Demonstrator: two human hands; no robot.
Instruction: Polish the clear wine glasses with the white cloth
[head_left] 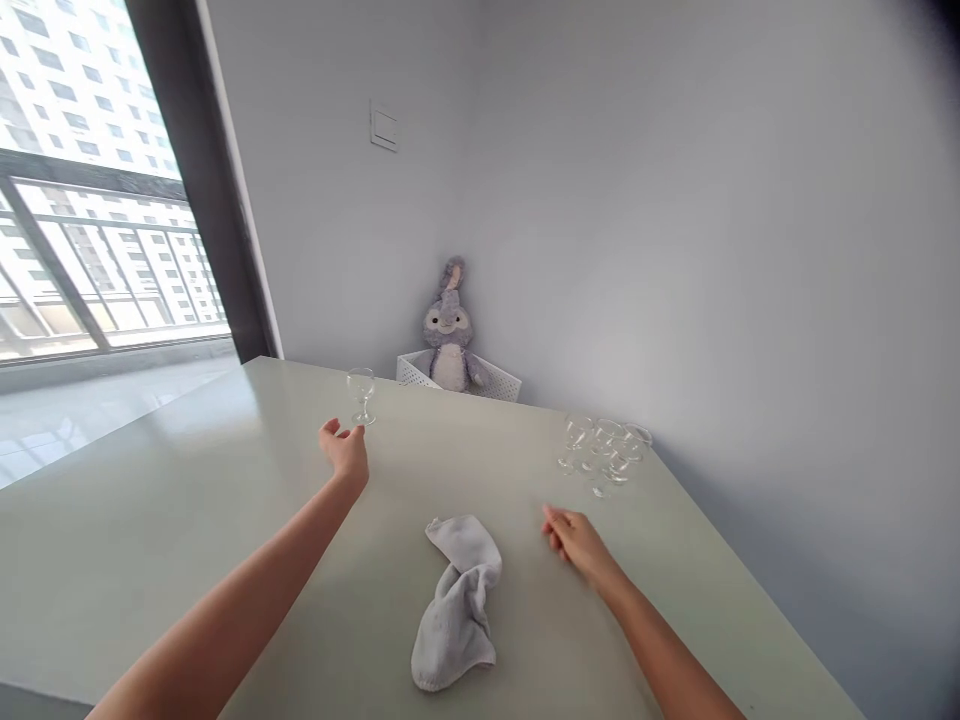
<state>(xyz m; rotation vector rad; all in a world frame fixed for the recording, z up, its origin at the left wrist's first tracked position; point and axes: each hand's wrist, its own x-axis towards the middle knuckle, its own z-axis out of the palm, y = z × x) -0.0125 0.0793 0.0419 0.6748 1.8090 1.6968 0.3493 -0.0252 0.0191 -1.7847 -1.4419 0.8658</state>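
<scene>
A small stemmed glass [361, 384] stands upright by itself near the far edge of the table. My left hand [346, 450] is just in front of its foot, fingers apart, with a small gap to the glass and nothing held. My right hand [571, 535] hovers over the right part of the table with its fingers curled in, and no object shows in it. Beyond that hand, several clear stemmed glasses [604, 445] stand in a tight cluster, overlapping in view. A crumpled light grey cloth [459, 605] lies between my two forearms.
The pale glossy table [187, 480] runs up to a wall on the right. Behind its far edge, a plush rabbit [448, 335] sits in a white perforated basket [501, 382]. A light switch [384, 128] is on the wall, and a large window [97, 250] is at left.
</scene>
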